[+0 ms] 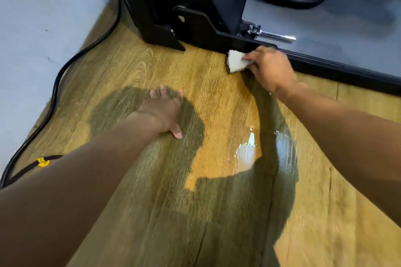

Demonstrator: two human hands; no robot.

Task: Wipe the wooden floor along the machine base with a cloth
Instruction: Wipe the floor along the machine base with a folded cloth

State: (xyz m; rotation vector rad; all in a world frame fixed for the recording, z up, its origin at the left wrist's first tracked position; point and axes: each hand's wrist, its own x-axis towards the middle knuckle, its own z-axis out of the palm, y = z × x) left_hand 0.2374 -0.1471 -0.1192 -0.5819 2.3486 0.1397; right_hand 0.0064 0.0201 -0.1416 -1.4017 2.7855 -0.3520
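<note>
Against the machine base (249, 44), low black frame edge: cloth (237, 61), small, off-white, folded to a rough wedge, frayed at its near edge, lying on the wooden floor (134, 67) and touching the base. Right hand (270, 69) fingers curled, pinching the cloth's right side. Left hand (163, 110) flat, fingers spread, palm down on the floor, well apart from the base. Black cable (65, 65) runs left of the base, along the wall.

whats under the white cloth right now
The white cloth lies on the wooden floor against the black machine base, gripped by the right hand. The floor patch beneath it is covered, so dirt or wetness there cannot be seen.
</note>
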